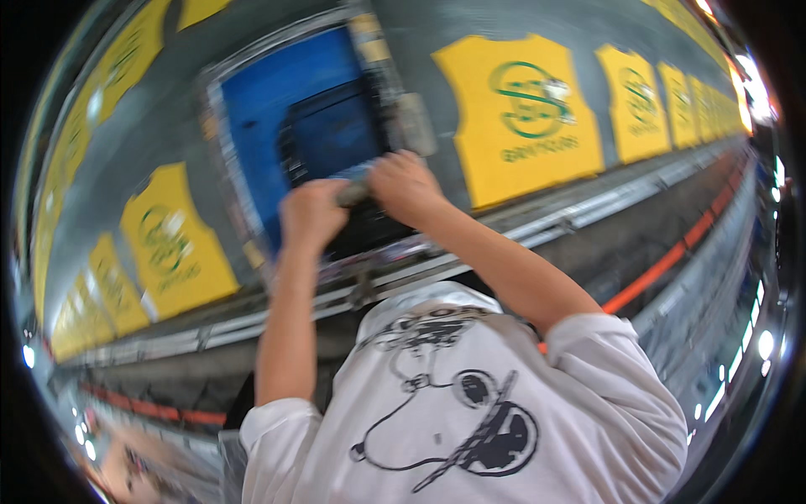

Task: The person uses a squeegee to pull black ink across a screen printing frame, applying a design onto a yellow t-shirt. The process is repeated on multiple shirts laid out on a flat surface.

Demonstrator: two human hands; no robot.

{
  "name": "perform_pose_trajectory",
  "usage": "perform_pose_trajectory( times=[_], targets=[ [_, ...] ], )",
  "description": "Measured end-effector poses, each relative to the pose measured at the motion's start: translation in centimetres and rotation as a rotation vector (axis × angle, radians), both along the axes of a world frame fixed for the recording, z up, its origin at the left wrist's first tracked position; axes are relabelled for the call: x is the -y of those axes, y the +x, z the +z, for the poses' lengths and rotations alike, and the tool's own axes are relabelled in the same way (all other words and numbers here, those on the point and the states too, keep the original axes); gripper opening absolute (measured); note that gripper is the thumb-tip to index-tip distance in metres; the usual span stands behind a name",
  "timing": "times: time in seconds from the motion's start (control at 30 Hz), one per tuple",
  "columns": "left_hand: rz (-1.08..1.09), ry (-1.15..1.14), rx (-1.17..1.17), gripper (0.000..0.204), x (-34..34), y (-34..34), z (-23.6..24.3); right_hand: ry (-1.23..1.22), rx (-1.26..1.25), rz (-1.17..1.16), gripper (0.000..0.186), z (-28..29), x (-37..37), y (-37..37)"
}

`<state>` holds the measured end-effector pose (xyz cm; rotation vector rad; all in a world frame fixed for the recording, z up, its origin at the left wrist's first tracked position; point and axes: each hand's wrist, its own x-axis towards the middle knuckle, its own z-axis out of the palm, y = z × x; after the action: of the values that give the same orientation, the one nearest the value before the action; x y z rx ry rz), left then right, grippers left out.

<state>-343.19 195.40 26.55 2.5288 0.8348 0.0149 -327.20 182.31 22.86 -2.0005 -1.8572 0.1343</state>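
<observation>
A white T-shirt (571, 428) with short, loose sleeves (600, 346) bears a large black-outlined cartoon dog (399, 437) beside a round black patch (502, 438); dark lettering (445, 321) sits toward its hem. Left hand (312, 214) and right hand (405, 189) are bare.

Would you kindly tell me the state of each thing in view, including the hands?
Left hand: closed on the bar.
Right hand: closed on the bar.
Bar: held in both hands.
Frame: between yellow panels; flat or raised, unclear.
Yellow panels: spread out, apart; the nearest ones bear green print.
White T-shirt: worn, creased.
</observation>
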Motion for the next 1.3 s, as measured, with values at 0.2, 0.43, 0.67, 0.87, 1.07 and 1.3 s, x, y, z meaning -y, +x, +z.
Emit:
perform_pose_trajectory(
  times=[0.2, 0.43, 0.67, 0.87, 1.07, 1.3],
  targets=[
    [-0.009, -0.093, 0.041, 0.038, 4.4, -4.5, -0.7, -0.036, -0.066, 0.055, 0.022, 1.4, 4.1, -2.5],
    [-0.017, -0.1, -0.043, 0.015, -8.4, 4.7, 3.1, 0.052, 0.027, 0.02, 0.024, 3.7, -7.8, 5.7],
    [-0.025, 0.094, -0.033, 0.022, -14.2, 9.7, -0.2, -0.035, 0.066, -0.08, 0.026, 1.6, -13.7, 9.5],
    [-0.005, 0.03, -0.051, 0.021, -11.1, 7.7, -0.2, 0.069, 0.062, -0.018, 0.029, 0.1, -10.9, 8.0],
    [0.027, -0.07, -0.076, 0.026, -1.6, 1.6, -0.4, -0.033, 0.004, -0.01, 0.027, 0.1, -1.8, 2.0],
    [-0.045, -0.163, -0.057, 0.027, 3.6, -3.3, -0.3, -0.046, -0.257, 0.05, 0.028, 2.8, 5.1, -2.0]
  ],
)
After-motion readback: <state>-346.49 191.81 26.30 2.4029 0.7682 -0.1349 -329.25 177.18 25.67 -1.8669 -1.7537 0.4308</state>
